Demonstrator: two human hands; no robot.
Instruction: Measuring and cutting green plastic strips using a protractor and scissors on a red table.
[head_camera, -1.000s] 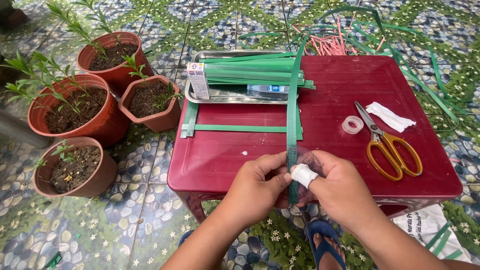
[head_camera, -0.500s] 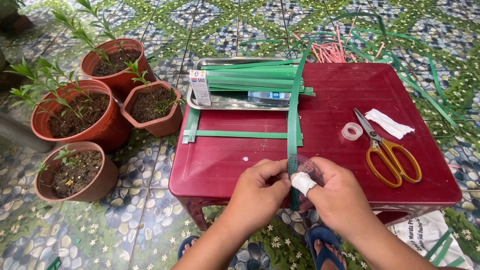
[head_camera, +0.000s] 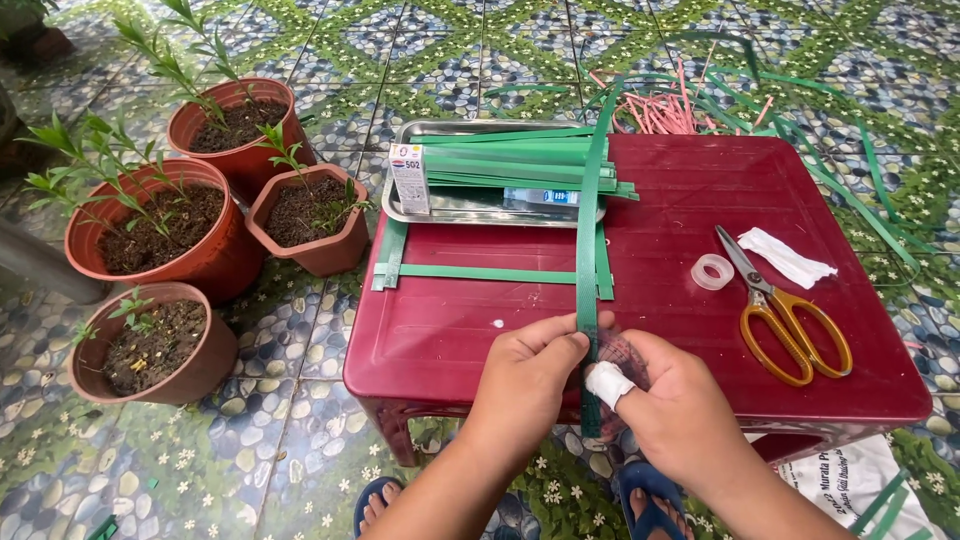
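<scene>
At the near edge of the dark red plastic table (head_camera: 450, 330), the left hand (head_camera: 525, 385) and the right hand (head_camera: 680, 410) both pinch a long green strip (head_camera: 588, 230). The strip runs from that edge away toward the metal tray (head_camera: 450, 205) at the far edge. Yellow-handled scissors (head_camera: 785, 310) lie near the right edge.

Low table (head_camera: 700, 190) mid-scene, on a tiled floor (head_camera: 420, 60). Far left part of the tabletop: metal tray (head_camera: 470, 205), a bundle of plastic strips (head_camera: 520, 165) lying across it, a small box (head_camera: 408, 178) standing at its left end. Near side of tray: one strip (head_camera: 480, 273) flat, running left to right. A long strip (head_camera: 588, 240) runs from far to near over tray and flat strip, its near end between left hand (head_camera: 525, 385) and right hand (head_camera: 670, 405) at the table's near edge. Right part: tape roll (head_camera: 712, 271), scissors (head_camera: 785, 305) just right of it, folded cloth (head_camera: 790, 256) beyond the scissors. Four plant pots (head_camera: 205, 265) on the floor, left of table. Loose strips (head_camera: 680, 105) on the floor beyond the table's far edge.
</scene>
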